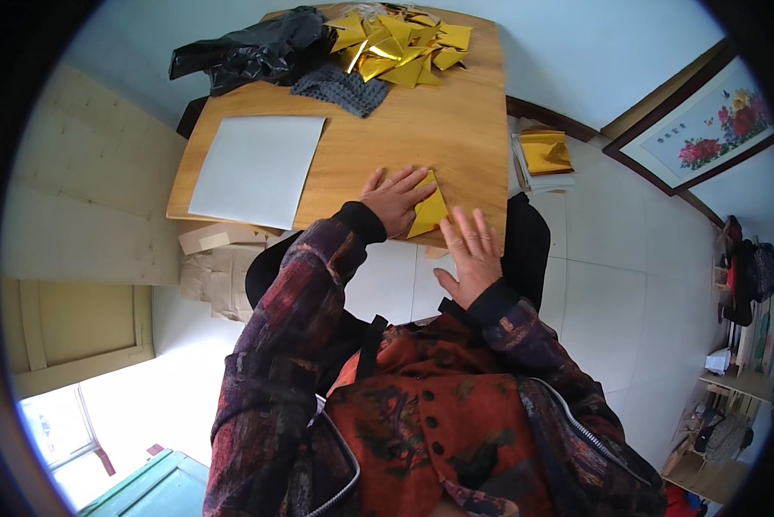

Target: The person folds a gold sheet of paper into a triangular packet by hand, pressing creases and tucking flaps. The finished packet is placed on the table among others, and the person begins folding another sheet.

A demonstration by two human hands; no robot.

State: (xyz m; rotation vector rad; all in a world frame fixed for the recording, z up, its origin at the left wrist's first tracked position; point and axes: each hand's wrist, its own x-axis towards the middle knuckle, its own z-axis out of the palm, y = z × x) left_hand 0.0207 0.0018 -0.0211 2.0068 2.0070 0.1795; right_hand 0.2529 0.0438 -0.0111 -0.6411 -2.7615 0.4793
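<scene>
A folded piece of gold foil paper (431, 212) lies flat near the front edge of the wooden table. My left hand (396, 200) rests on its left side, palm down, with the fingers stretched out and partly covering it. Just right of the paper is my right hand (473, 258), its fingers spread and the fingertips near the paper's lower right corner. Whether those fingertips touch the paper I cannot tell. Neither hand grips anything.
On the wooden table (387, 142) lie a pale grey sheet (256, 168), a grey knitted cloth (342, 90), a black plastic bag (262, 50) and a heap of folded gold pieces (404, 47). A stack of gold sheets (546, 153) stands right of the table.
</scene>
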